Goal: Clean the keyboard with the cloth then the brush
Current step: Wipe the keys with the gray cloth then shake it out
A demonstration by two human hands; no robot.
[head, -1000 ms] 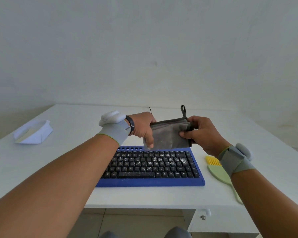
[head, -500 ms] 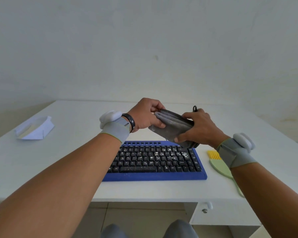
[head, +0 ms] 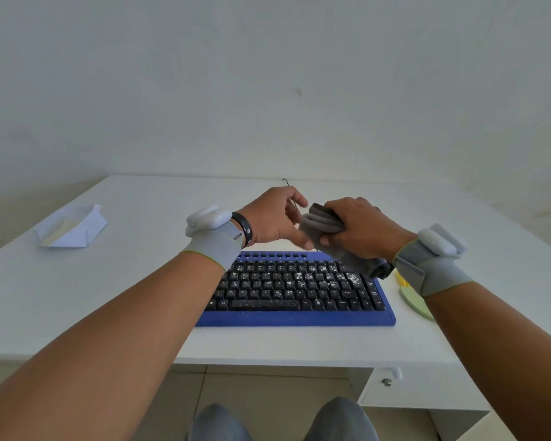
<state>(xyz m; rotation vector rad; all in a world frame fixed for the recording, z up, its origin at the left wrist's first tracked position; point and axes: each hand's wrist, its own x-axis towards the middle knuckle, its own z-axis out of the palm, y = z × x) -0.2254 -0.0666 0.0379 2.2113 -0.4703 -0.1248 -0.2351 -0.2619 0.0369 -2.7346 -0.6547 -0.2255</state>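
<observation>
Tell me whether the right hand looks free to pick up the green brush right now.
Probably not yet. The right hand is wrapped around the folded grey cloth above the keyboard. The brush lies just beneath the right wrist with nothing on it, so it looks easy once the cloth is released.

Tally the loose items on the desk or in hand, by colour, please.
Grey: 1, folded grey cloth, gripped by the right hand
Blue and black: 1, dusty blue-framed keyboard
Green and yellow: 1, pale green brush
White: 1, folded white paper
Total: 4
</observation>
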